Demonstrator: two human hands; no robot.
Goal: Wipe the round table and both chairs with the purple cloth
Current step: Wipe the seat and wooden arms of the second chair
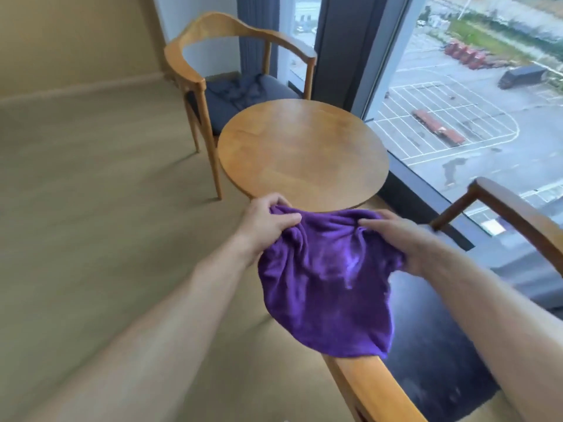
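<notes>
purple cloth (326,278) gripped in both hands (335,229)

both arms outstretched; left grip (268,220) and right grip (396,239) curled, pinching.

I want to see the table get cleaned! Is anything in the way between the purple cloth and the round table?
Nothing visible is in the way. The left hand and right hand both grip the purple cloth in the air just in front of the round table, and the tabletop has nothing on it.
</notes>
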